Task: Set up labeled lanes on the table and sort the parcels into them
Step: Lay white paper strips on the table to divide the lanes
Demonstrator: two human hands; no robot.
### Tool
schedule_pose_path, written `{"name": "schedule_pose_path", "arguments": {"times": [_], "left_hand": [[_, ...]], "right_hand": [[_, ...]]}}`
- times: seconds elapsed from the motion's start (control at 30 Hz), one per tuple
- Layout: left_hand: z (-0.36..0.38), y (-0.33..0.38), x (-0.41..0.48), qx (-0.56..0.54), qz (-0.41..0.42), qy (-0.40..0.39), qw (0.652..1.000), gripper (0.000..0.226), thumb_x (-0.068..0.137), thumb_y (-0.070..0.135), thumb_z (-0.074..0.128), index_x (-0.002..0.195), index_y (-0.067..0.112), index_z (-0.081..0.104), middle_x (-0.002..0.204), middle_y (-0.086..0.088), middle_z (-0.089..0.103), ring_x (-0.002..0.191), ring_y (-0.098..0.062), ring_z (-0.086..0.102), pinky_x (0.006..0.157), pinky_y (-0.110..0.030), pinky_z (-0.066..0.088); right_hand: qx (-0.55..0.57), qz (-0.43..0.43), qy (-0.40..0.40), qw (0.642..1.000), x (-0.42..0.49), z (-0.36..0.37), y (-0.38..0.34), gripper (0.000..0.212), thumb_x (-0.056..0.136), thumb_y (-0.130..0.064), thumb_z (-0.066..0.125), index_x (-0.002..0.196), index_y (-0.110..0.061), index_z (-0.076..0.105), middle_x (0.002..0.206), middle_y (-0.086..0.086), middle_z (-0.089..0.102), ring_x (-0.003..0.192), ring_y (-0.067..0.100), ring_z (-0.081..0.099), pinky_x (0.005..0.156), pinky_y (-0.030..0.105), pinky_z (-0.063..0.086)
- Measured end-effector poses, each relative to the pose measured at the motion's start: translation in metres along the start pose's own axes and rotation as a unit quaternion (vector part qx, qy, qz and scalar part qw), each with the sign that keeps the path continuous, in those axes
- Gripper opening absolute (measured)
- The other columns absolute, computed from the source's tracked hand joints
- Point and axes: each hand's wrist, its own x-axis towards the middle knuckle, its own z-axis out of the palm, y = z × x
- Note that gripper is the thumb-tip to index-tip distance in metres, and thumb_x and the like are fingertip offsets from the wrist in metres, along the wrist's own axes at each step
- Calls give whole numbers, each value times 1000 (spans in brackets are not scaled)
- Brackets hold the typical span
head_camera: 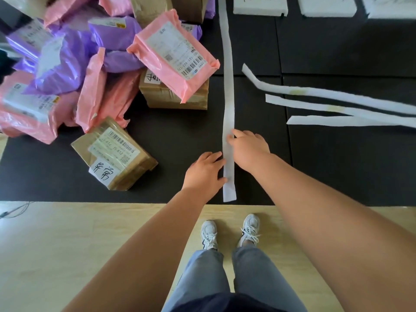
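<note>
A long white strip [227,91] runs straight from the table's near edge toward the far side on the black table top [337,165]. My left hand [206,172] presses its fingertips against the strip's near end from the left. My right hand [247,147] rests on the strip a little farther up, fingers touching its right side. Left of the strip lies a heap of parcels: a pink bag [173,57] on a brown box [166,95], purple bags [65,64], more pink bags [29,111], and a taped box [114,154] with a handwritten label.
Three more white strips [337,106] lie loose at the right. White label cards [260,5] with black writing sit along the far edge. The table's near edge borders a wooden floor [67,244] where my shoes [229,233] stand.
</note>
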Motion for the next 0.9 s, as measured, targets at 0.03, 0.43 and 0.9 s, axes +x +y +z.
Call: {"name": "schedule_pose_path", "arguments": {"times": [0.03, 0.43, 0.9], "left_hand": [[0, 0, 0, 1, 0, -2, 1000, 56, 97, 43, 55, 149, 29, 40, 160, 11, 28, 149, -14, 17, 113, -36, 33], [-3, 3, -4, 29, -9, -49, 998, 65, 98, 42, 55, 155, 31, 26, 164, 9, 15, 152, -15, 9, 118, -39, 25], [-55, 79, 42, -45, -5, -12, 999, 48, 102, 33, 49, 149, 27, 39, 155, 2, 34, 141, -21, 34, 108, -38, 41]], "right_hand": [[-16, 1, -12, 1000, 1, -1, -1, 70, 96, -9, 50, 157, -23, 19, 165, 0, 11, 149, 29, 18, 121, 48, 22], [42, -31, -16, 998, -28, 15, 9, 69, 99, -1, 38, 158, -29, 16, 167, -6, 4, 153, 24, 1, 124, 48, 12], [242, 144, 120, 952, -79, -20, 125, 40, 100, -16, 53, 139, -24, 55, 141, 3, 51, 116, 20, 58, 89, 29, 48]]}}
